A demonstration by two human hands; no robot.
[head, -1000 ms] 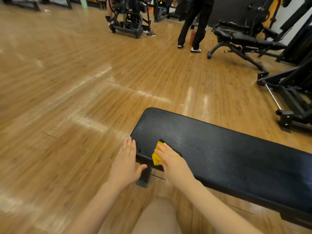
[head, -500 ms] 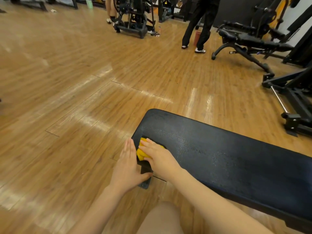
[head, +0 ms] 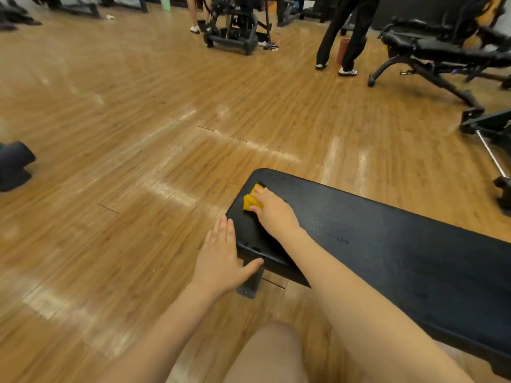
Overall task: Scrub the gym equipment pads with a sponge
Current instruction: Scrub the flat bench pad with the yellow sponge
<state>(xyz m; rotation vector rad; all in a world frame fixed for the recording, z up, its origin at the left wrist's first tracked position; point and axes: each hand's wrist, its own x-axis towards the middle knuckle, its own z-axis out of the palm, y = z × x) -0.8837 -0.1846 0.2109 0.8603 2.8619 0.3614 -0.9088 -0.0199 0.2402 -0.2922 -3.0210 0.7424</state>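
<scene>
Head view: I am leaning over the long black padded bench [head: 387, 244], which is running from the centre of the frame down to the lower right; my right hand [head: 272, 211] is lying on its top near the rounded left end, fingers curled over the folded yellow sponge [head: 250, 200] and pressing it to the pad; the sponge is peeking out past my fingertips toward the upper left, just inside the pad's end edge; my left hand [head: 221, 258] is resting flat against the end of the pad in the lower centre, fingers straight and together, thumb spread out to the right under the pad's near edge, holding nothing; below the thumb a black metal bench foot [head: 250, 286] is standing on the glossy wooden plank floor [head: 138, 161]; my knee [head: 271, 355] is showing at the bottom centre; in the upper centre a person in black trousers [head: 343, 31] and dark shoes with white stripes is standing on the floor; at the upper right a black adjustable bench [head: 442, 51] is standing well apart from mine; in the upper middle a black machine base [head: 232, 37] is sitting on the floor; at the left edge a dark blurred object [head: 13, 164] is showing, and I cannot tell what it is.
</scene>
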